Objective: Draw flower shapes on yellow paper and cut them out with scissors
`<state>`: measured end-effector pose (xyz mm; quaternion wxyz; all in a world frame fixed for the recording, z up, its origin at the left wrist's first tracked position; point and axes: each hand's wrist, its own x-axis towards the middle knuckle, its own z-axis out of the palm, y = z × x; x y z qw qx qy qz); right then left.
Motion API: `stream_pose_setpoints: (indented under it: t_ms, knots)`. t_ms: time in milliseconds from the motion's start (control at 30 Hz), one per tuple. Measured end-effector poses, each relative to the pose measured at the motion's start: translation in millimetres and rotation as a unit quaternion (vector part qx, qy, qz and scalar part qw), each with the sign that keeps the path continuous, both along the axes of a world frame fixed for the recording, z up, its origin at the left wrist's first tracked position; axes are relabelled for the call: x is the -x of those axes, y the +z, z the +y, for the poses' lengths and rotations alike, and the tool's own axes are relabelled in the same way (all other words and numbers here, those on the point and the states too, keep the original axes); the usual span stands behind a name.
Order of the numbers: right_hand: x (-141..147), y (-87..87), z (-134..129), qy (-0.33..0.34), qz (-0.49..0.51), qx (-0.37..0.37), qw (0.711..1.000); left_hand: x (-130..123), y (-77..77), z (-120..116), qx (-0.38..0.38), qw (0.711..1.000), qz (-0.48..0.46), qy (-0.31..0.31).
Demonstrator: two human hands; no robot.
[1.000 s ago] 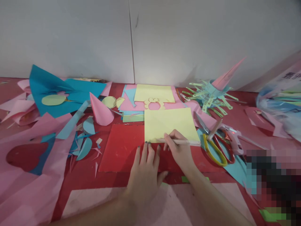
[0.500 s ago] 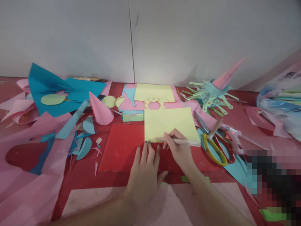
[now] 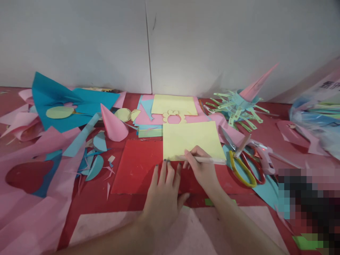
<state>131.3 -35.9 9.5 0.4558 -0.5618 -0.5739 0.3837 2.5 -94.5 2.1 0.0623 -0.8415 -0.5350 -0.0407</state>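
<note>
A yellow sheet of paper lies partly on a red board in front of me. My right hand is closed around a pale pen, whose tip rests at the sheet's lower left part. My left hand lies flat with fingers spread, its fingertips at the sheet's near edge. Just beyond the sheet is a yellow scalloped paper cutout with a round opening. Scissors with yellow and red handles lie to the right of the sheet.
A pink paper cone and blue scraps lie on the left, near large pink paper. A glue gun sits right of the scissors. Behind it stands a paper model with a pink cone. A pale wall closes the back.
The pen and right hand have shifted very slightly left along the sheet's lower edge. My left hand stays in place.
</note>
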Motion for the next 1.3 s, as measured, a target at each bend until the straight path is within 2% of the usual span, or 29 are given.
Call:
stream_pose_setpoints:
  t_ms: [567, 900, 1300]
  knots:
    - [-0.5, 0.7, -0.8, 0.031, 0.014, 0.011, 0.999, 0.3, 1.0, -0.2, 0.002, 1.0, -0.003, 0.002]
    - [-0.5, -0.3, 0.7, 0.005, 0.008, 0.01, 1.0, 0.4, -0.5, 0.6, 0.001, 1.0, -0.002, -0.001]
    - [-1.0, -1.6, 0.4, 0.029, 0.013, 0.004, 0.999, 0.7, -1.2, 0.8, -0.004, 1.0, -0.001, -0.001]
